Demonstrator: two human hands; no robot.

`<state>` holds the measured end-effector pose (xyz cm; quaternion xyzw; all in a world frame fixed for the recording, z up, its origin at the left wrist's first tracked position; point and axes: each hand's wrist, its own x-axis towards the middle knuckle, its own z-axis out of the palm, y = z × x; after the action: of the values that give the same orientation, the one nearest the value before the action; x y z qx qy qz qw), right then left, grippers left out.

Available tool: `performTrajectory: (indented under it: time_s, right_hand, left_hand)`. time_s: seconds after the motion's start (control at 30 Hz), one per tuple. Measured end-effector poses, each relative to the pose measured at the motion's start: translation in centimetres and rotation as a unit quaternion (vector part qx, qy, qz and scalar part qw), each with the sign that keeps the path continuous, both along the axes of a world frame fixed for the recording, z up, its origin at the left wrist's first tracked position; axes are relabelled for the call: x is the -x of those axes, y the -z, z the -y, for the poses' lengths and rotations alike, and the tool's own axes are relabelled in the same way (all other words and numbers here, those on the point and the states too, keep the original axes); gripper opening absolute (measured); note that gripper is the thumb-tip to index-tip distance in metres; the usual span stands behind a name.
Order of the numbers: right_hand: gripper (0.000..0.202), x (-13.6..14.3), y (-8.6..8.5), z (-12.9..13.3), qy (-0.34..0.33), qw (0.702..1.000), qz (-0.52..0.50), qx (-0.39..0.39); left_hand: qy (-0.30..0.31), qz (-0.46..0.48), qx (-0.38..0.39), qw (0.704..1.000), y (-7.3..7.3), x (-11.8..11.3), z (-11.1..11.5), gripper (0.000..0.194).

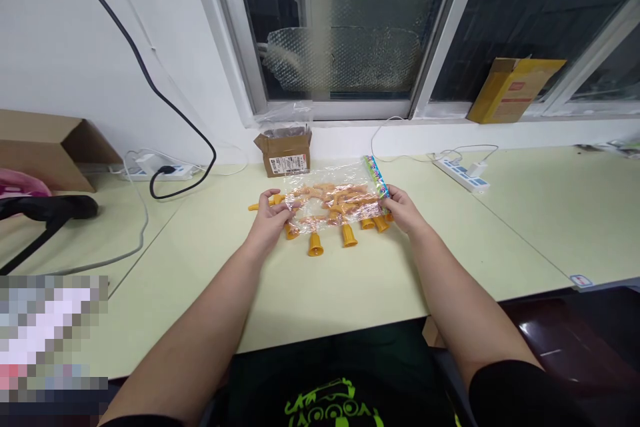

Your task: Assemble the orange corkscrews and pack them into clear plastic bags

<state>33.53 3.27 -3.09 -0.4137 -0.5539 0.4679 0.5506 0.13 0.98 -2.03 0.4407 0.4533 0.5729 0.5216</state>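
Observation:
A clear plastic bag (334, 177) with a colourful printed header strip (375, 177) is stretched between my hands above the table. My left hand (270, 215) pinches the bag's left end. My right hand (401, 208) is closed on the right end, by the printed strip. Several orange plastic pieces (345, 197) show through the film; whether they are inside it or under it I cannot tell. Orange bell-shaped pieces (349, 235) lie on the table along the bag's near edge. Another orange piece (259, 205) sticks out beside my left hand.
A small open cardboard box (287, 152) stands against the wall behind the bag. White power strips (463, 173) with cables lie on the table (320, 300) to both sides. A larger carton (43, 147) is at left; a yellow box (515, 90) leans on the window.

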Motion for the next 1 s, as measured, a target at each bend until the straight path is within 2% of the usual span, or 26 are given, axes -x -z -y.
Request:
performTrajectory:
  time_s: [0.17,0.33,0.47,0.67,0.73,0.9,1.0]
  right_hand:
    - [0.018,0.2,-0.4,0.3,-0.022,0.999,0.031,-0.017]
    - [0.021,0.1,0.1,-0.1,0.016,1.000,0.014,0.010]
    - [0.023,0.3,0.3,-0.3,0.041,0.999,0.017,-0.011]
    - [0.028,0.5,0.6,-0.3,0.003,0.998,0.043,-0.038]
    - [0.030,0.5,0.8,-0.2,-0.007,0.998,0.056,-0.040]
    - [0.040,0.4,1.0,-0.1,-0.022,0.996,0.076,-0.048]
    - [0.048,0.5,1.0,0.1,-0.024,0.996,0.077,-0.044]
  left_hand:
    - [-0.011,0.012,0.003,1.000,-0.1,-0.1,0.0,0.075]
    - [0.014,0.021,-0.014,1.000,0.0,0.2,-0.2,0.057]
    - [0.018,0.009,-0.071,0.997,0.1,0.0,0.0,0.045]
    - [0.051,-0.024,-0.079,0.995,-0.1,-0.2,0.6,0.056]
    - [0.034,-0.033,-0.078,0.996,-0.3,-0.3,0.7,0.060]
    - [-0.057,-0.035,-0.097,0.993,-0.5,-0.4,0.6,0.082]
    - [-0.083,-0.032,-0.119,0.989,0.0,-0.2,0.2,0.074]
